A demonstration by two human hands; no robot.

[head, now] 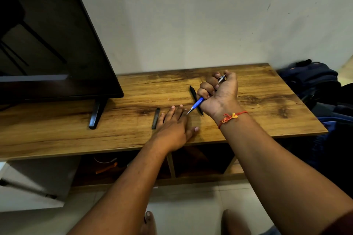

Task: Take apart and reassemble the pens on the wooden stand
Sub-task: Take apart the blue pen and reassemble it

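My right hand (219, 91) is closed in a fist around a blue pen (198, 102) above the wooden stand (257, 105). Its metal tip points down-left and its silver end sticks out past my fingers. A red thread is tied on that wrist. A black pen (193, 92) lies on the stand right behind the blue one, partly hidden by my fist. My left hand (174, 126) rests flat on the stand, fingers spread, holding nothing. A short dark pen part (155, 118) lies just left of its fingertips.
A flat-screen television (47, 44) stands at the left, its black foot (96, 114) planted on the stand. Dark bags (313, 82) sit past the right edge. Open shelves under the top hold an orange item (106, 168). The wall runs close behind.
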